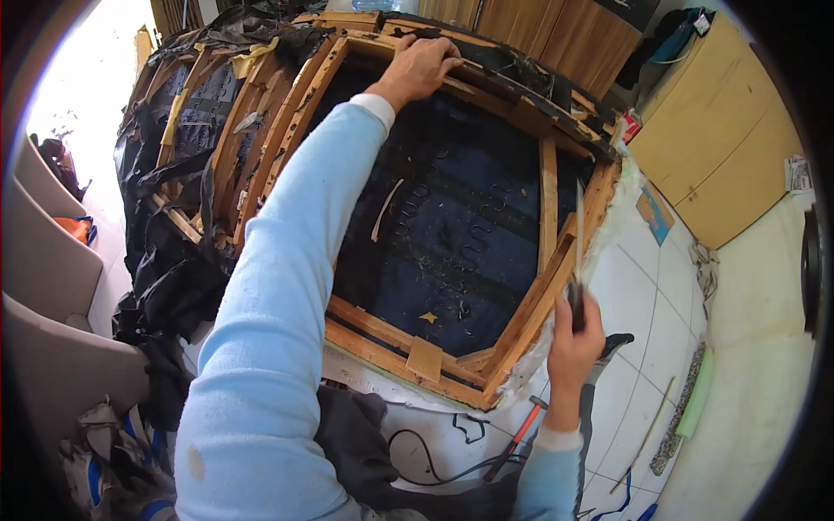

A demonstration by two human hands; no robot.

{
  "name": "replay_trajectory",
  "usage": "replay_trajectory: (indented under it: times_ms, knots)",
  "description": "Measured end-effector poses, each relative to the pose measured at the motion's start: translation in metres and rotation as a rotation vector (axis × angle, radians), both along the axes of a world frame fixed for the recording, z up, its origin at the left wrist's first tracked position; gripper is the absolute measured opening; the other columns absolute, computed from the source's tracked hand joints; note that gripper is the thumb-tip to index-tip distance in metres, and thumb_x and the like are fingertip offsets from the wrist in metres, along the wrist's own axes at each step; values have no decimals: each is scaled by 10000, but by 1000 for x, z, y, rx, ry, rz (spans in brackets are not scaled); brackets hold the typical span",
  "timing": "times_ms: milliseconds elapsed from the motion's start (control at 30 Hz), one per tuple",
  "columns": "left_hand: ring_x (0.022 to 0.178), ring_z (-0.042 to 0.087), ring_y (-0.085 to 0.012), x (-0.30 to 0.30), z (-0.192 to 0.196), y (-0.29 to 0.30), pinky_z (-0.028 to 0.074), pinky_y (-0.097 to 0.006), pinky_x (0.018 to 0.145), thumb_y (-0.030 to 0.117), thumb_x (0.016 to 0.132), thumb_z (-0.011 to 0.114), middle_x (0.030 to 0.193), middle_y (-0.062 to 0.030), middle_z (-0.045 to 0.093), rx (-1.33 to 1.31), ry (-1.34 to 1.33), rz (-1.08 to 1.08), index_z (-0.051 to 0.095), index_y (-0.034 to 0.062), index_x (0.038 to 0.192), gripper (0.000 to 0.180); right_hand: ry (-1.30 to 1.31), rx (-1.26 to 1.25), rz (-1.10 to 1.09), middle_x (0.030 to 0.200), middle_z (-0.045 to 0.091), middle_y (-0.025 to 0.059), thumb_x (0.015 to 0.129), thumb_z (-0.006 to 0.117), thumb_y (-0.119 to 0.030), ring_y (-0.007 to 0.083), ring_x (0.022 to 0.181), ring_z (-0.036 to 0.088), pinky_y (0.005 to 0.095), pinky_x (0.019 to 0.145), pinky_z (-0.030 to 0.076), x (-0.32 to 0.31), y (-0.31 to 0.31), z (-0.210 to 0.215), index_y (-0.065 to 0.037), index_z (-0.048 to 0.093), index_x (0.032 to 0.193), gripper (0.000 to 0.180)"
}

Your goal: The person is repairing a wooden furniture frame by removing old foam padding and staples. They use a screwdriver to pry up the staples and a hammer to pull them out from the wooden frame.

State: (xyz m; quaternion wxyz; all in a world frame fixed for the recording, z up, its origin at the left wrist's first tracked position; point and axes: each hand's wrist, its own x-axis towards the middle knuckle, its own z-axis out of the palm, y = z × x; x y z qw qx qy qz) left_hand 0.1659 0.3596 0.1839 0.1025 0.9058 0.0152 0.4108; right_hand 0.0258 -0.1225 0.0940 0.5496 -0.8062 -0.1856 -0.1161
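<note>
Seemingly part-stripped, with ragged black fabric (143,313) left.
Gripping brown wooden frame (512,356) with left hand (417,71), dark-handled slim metal tool (577,304) with right hand (574,352).

Left arm (282,269) stretches forward, left grip (420,69) curled; right grip (574,346) clenches closer in.

Strong light at upper left, overexposed to white. Interior of frame (598,200) in deep shadow; floor (634,282) bright. Blade (579,234) slightly motion-blurred. Cabinet (717,143) edges bow, fisheye-distorted; corners vignetted black.
</note>
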Motion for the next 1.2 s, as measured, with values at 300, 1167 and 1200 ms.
replay_trajectory:
  times_ms: [300, 1167, 1200]
  knots:
    - [1272, 695, -347, -8, -10, 2, 337, -475, 1246, 472, 1094, 605, 1255, -153, 796, -70, -178, -111, 562, 61, 1445, 543, -258, -248, 142, 956, 779, 126, 1098, 643, -240, 253, 850, 758, 372, 806, 575, 95, 199, 71, -171, 712, 1443, 359]
    - [1409, 610, -325, -10, -6, -9, 267, -509, 1314, 692, 912, 768, 1362, -117, 755, -33, -98, -9, 453, 51, 1633, 1015, -231, -91, 170, 841, 775, 181, 1038, 704, -238, 299, 771, 774, 431, 777, 602, 110, 246, 54, -101, 759, 1308, 308]
    - [1409, 609, -327, -10, -7, -11, 266, -510, 1315, 690, 910, 770, 1363, -118, 755, -34, -84, 0, 446, 46, 1638, 1024, -104, -60, 220, 813, 766, 163, 1035, 716, -245, 254, 738, 765, 411, 773, 598, 118, 239, 51, -98, 760, 1311, 316]
